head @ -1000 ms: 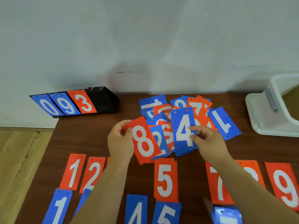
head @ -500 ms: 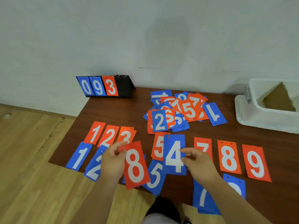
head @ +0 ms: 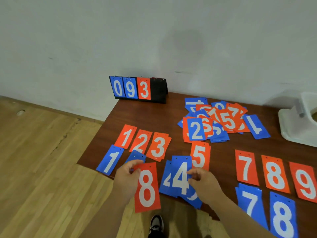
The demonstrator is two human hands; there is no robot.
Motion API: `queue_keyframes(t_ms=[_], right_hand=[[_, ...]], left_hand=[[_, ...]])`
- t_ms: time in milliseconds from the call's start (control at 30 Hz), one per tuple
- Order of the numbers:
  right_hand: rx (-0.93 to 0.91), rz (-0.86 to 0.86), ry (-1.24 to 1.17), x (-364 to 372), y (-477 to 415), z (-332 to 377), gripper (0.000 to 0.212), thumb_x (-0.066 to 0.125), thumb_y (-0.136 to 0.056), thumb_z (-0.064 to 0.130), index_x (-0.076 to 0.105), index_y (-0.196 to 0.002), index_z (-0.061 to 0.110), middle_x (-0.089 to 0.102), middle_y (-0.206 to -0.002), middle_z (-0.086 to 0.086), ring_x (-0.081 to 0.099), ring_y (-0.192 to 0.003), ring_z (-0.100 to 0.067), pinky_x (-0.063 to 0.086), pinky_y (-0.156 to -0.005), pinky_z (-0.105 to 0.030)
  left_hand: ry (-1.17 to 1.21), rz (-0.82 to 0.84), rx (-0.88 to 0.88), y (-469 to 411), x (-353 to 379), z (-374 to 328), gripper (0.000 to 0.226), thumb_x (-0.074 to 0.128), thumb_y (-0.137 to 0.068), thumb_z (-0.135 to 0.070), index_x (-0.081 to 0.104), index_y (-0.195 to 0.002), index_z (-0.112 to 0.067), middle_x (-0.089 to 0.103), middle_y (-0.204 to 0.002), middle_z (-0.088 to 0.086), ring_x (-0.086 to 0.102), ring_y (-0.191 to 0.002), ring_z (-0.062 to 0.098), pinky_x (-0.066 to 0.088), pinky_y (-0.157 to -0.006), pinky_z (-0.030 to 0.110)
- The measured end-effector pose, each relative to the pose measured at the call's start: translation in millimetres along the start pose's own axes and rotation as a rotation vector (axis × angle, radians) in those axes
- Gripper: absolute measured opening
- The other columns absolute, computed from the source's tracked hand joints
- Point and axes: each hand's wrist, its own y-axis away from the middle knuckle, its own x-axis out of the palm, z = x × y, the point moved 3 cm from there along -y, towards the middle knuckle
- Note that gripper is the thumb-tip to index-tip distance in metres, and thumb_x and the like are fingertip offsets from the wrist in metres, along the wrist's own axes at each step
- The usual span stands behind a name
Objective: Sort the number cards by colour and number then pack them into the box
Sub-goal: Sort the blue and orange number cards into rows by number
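I am looking down on a dark brown table point(head: 154, 117) pushed against a pale wall point(head: 154, 40), with a light wood floor point(head: 42, 160) to the left and past its near edge. At the far edge, against the wall, stands a black flip scoreboard point(head: 158, 91) showing a blue 0, a blue 9 and a red 3. To its right lies a heap of cards point(head: 219, 121), red and blue, overlapping at all angles. The white box point(head: 295, 127) sits at the right edge of my view, partly cut off. Nearer to me the sorted cards lie face up: a red 1-2-3 row point(head: 140, 143) on the left, a red 5 point(head: 199, 156) in the middle and a red 7-8-9 row point(head: 274, 174) on the right. Nearer still are a blue 1 point(head: 110, 160), a blue 7 point(head: 250, 201) and a blue 8 point(head: 282, 219). The left hand point(head: 125, 179) pinches the red 8 card point(head: 146, 187) at its top left corner, thumb on the face and fingers behind, so the card hangs out over the table's near edge. The right hand point(head: 204, 182) pinches the right edge of the blue 4 card point(head: 181, 176) between thumb and fingertips. That card overlaps a second blue 4 point(head: 165, 179) just to its left; I cannot tell whether the two touch. A shoe point(head: 156, 224) shows on the floor between the forearms.
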Motion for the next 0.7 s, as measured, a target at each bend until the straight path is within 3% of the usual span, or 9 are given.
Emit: queue_keyframes(t_ms=[167, 333, 567, 700], right_hand=[[0.046, -0.034, 0.081, 49, -16, 5, 0.024, 0.067, -0.094, 0.011, 0.062, -0.095, 0.034, 0.065, -0.094, 0.008, 0.061, -0.088, -0.009, 0.056, -0.083, -0.030], [0.081, -0.090, 0.226, 76, -21, 4, 0.020, 0.064, -0.095, 0.015, 0.059, -0.100, 0.034, 0.061, -0.091, 0.018, 0.059, -0.082, -0.004, 0.043, -0.061, -0.011], [0.150, -0.128, 0.415, 93, -31, -2, 0.014, 0.066, -0.095, 0.026, 0.057, -0.104, 0.032, 0.064, -0.114, 0.005, 0.063, -0.101, -0.011, 0.056, -0.073, -0.019], [0.229, -0.167, 0.486, 91, -30, 8, 0.016, 0.065, -0.096, 0.034, 0.060, -0.109, 0.028, 0.061, -0.115, 0.003, 0.063, -0.103, -0.015, 0.060, -0.078, -0.027]], left_hand=[[-0.072, 0.084, -0.014, -38, -41, 16, 0.019, 0.063, -0.099, -0.018, 0.070, -0.106, -0.034, 0.075, -0.101, -0.003, 0.076, -0.084, 0.019, 0.065, -0.069, 0.041], [-0.096, 0.152, -0.017, -66, -57, 18, 0.020, 0.061, -0.101, -0.019, 0.068, -0.109, -0.035, 0.073, -0.106, -0.004, 0.074, -0.091, 0.019, 0.065, -0.071, 0.037], [-0.194, 0.223, 0.045, -85, -55, 10, 0.017, 0.061, -0.101, -0.024, 0.065, -0.112, -0.037, 0.069, -0.104, -0.011, 0.072, -0.087, 0.014, 0.061, -0.061, 0.025], [-0.203, 0.240, 0.060, -90, -51, 6, 0.018, 0.062, -0.101, -0.024, 0.063, -0.108, -0.040, 0.069, -0.105, -0.009, 0.072, -0.084, 0.013, 0.059, -0.057, 0.022]])
